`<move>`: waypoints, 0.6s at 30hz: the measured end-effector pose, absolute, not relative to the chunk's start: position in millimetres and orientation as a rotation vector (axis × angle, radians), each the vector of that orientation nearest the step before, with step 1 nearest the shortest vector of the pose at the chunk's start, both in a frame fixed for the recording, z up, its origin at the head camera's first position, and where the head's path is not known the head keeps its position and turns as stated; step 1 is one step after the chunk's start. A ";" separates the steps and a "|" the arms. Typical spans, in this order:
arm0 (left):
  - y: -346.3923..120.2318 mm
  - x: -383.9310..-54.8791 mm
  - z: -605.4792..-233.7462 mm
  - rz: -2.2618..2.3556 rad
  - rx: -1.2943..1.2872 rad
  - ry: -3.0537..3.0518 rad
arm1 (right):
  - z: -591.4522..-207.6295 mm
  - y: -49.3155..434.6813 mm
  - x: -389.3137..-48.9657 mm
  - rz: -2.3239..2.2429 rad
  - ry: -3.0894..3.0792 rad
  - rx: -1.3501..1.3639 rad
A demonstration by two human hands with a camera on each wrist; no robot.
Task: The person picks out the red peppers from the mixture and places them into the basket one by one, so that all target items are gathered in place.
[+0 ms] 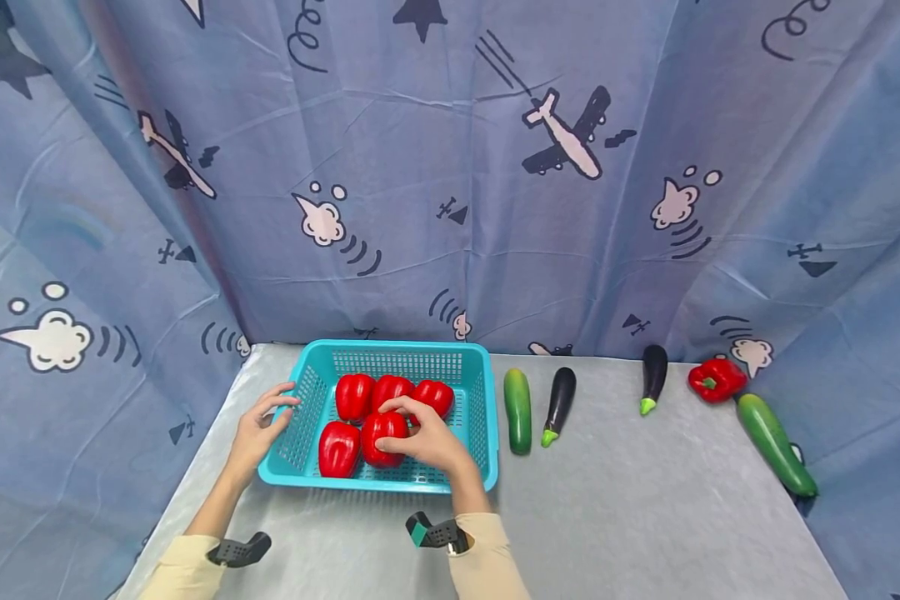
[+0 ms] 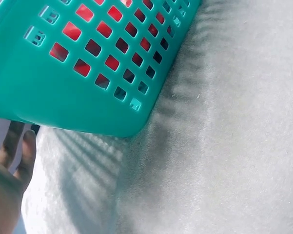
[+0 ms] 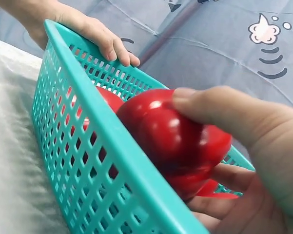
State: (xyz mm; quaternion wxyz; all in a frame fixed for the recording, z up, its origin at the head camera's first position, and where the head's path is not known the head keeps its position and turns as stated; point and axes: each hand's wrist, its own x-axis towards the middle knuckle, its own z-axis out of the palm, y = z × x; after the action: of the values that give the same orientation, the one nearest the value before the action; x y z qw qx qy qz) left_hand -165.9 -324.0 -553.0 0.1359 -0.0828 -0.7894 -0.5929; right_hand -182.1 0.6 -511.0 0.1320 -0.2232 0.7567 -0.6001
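In the head view my right hand (image 1: 429,437) grips a red bell pepper (image 1: 384,439) inside the turquoise basket (image 1: 492,417). The right wrist view shows the thumb over that pepper (image 3: 173,136) and fingers beneath it, close to the basket's near rim (image 3: 112,131). Several other red bell peppers (image 1: 339,450) lie in the basket around it. My left hand (image 1: 258,429) is at the basket's left side, its fingertips touching the rim, fingers loosely bent and not closed round it. In the left wrist view the left hand (image 2: 12,170) shows beside the basket wall (image 2: 63,102).
Right of the basket lie a cucumber (image 1: 518,411) and an eggplant (image 1: 560,406). Farther right are a second eggplant (image 1: 653,379), a red bell pepper (image 1: 717,380) and another cucumber (image 1: 776,444). A patterned blue curtain (image 1: 450,167) hangs behind the pale table (image 1: 607,517).
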 end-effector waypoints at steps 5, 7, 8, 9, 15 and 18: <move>-323.4 -166.6 -554.4 -1.745 -0.235 -2.263 | -514.6 -2.1 -184.0 -1.695 2.213 -0.621; -322.9 -166.0 -553.9 -1.750 -0.232 -2.260 | -515.6 -2.8 -183.8 -1.692 2.210 -0.590; -322.6 -165.5 -553.2 -1.748 -0.230 -2.262 | -516.2 -3.1 -183.6 -1.695 2.209 -0.577; -322.4 -165.1 -552.6 -1.742 -0.229 -2.266 | -516.7 -3.4 -183.3 -1.698 2.209 -0.566; -321.8 -163.7 -550.5 -1.719 -0.222 -2.287 | -518.6 -4.4 -181.0 -1.711 2.214 -0.501; -322.1 -163.7 -550.6 -1.717 -0.223 -2.289 | -519.4 -4.9 -180.4 -1.709 2.207 -0.468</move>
State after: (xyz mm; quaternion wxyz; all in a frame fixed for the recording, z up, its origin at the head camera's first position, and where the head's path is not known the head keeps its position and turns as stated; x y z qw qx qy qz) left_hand -163.7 -322.1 -550.6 0.1354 -0.0771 -0.7903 -0.5926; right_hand -180.4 -4.9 -519.4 0.1550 -0.1634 0.7703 -0.5966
